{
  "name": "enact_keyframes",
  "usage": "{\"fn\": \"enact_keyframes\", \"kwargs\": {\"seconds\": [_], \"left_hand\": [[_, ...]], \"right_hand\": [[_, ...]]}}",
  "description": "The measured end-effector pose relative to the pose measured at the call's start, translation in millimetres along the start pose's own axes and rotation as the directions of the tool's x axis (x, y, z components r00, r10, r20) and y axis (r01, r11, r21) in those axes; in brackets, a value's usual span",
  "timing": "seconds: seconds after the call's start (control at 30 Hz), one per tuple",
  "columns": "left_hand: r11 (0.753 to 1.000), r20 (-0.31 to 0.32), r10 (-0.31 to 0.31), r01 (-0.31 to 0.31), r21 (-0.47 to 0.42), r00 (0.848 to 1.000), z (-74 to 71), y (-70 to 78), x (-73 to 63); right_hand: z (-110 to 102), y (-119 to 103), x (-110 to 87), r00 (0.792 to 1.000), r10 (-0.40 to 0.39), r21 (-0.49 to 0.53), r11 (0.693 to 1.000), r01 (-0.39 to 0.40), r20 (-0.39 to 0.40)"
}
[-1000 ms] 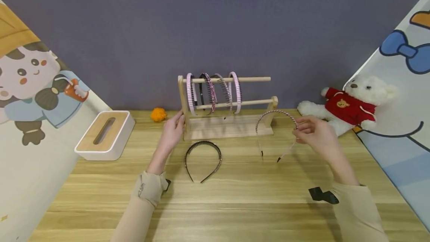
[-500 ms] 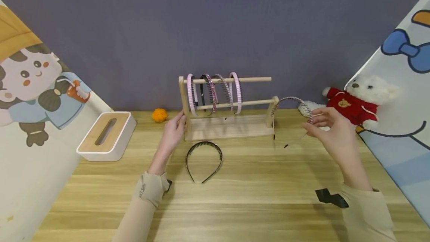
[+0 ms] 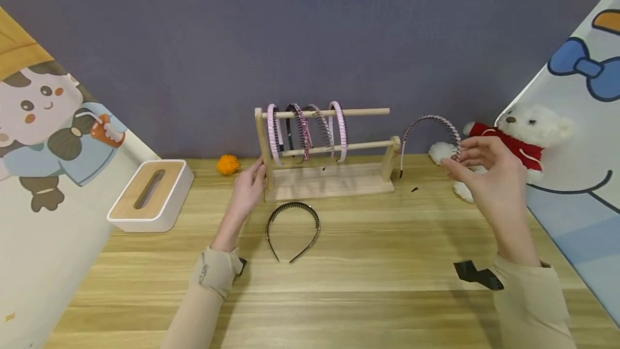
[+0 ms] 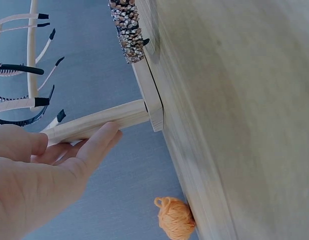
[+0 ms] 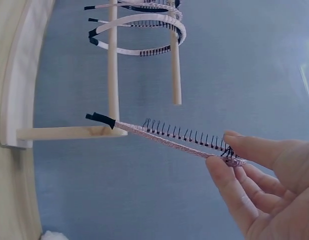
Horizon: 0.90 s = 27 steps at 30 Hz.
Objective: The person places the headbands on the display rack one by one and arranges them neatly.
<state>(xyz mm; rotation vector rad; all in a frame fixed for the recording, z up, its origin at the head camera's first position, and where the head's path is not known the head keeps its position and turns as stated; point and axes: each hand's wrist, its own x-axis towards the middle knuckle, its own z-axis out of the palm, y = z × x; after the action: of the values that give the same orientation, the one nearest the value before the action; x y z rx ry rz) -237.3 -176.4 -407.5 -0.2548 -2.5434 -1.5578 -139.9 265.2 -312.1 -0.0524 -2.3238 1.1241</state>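
My right hand (image 3: 499,176) pinches a thin braided pinkish headband (image 3: 430,117) with small inner teeth, between thumb and fingers. In the right wrist view this headband (image 5: 174,142) has dark tips pointing at the wooden stand's right end. On the left, my left hand (image 3: 248,187) holds the left post of the wooden stand (image 3: 329,183); the left wrist view shows its fingers and thumb about the post (image 4: 99,120). Several headbands hang over the stand's two rods, among them a pink headband (image 3: 341,133). A dark toothed headband (image 3: 293,205) lies on the table before the stand.
A white tissue box (image 3: 167,222) with a wooden lid stands at the left, near an orange yarn ball (image 3: 228,165). Behind my right hand sits a white teddy bear (image 3: 537,128) in red. A grey wall (image 3: 310,31) rises behind the table (image 3: 339,284).
My right hand has carried the braided headband right and upward, from in front of the stand's right end to beyond it. The left hand stays at the stand's left post.
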Motion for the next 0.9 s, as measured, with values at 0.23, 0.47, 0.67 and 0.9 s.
{"fn": "enact_keyframes", "kwargs": {"seconds": [0.23, 0.47, 0.67, 0.9], "left_hand": [[1.000, 0.006, -0.001, 0.001, -0.010, 1.000, 0.4, 1.8, -0.2], [1.000, 0.005, 0.005, -0.005, 0.001, 1.000, 0.0, 1.3, -0.6], [1.000, -0.004, 0.005, -0.005, -0.007, 1.000, -0.6, 0.5, -1.0], [1.000, -0.004, 0.010, -0.010, 0.000, 1.000, -0.4, -0.2, -1.0]], "right_hand": [[0, -14, 3.7, 1.000, 0.015, 0.044, 0.999, -0.014, -0.025], [5, -27, 12.5, 0.995, -0.051, 0.038, 0.998, 0.054, -0.080], [9, -35, 19.2, 0.990, -0.109, 0.047, 0.992, 0.113, -0.095], [11, -43, 26.2, 0.984, -0.137, 0.053, 0.988, 0.143, -0.111]]}}
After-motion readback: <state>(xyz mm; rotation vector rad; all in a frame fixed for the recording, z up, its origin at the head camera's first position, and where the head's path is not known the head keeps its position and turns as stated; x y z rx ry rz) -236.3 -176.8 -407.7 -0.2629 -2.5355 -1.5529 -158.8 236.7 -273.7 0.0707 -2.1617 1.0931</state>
